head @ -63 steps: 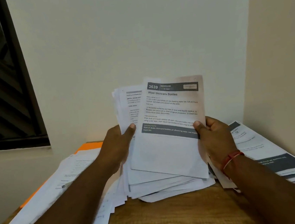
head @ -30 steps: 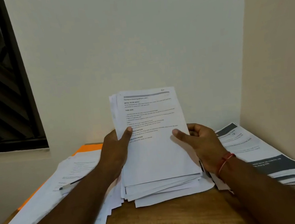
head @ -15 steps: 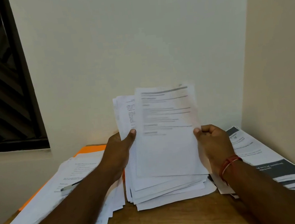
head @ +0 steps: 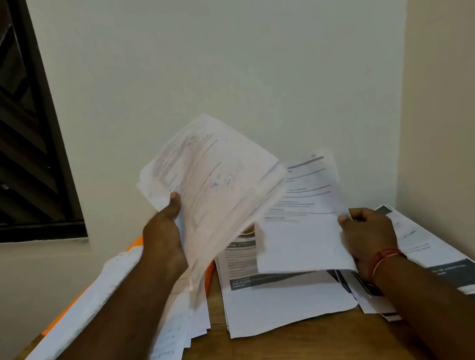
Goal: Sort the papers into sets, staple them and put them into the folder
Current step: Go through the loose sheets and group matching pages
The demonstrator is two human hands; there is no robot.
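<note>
My left hand (head: pixel 165 241) grips a thick stack of white printed papers (head: pixel 216 188), tilted up and to the left above the table and blurred by motion. My right hand (head: pixel 368 233) pinches a single printed sheet (head: pixel 301 231) by its right edge, held apart to the right of the stack. Beneath that sheet a pile of papers (head: pixel 285 301) lies flat on the table, its top page bearing a dark banner. An orange folder (head: pixel 137 244) shows at the left, mostly covered by papers. No stapler is visible.
Loose white sheets (head: pixel 77 319) spread over the folder at the left. Another pile of banner-printed pages (head: pixel 447 262) lies at the right against the side wall. The wooden table (head: pixel 265 357) shows bare wood at the front. A dark window grille (head: pixel 1 118) is at upper left.
My right hand has drawn one sheet off the stack and carried it right and down. My left hand has swung the remaining stack up and leftward, uncovering the pile lying on the table.
</note>
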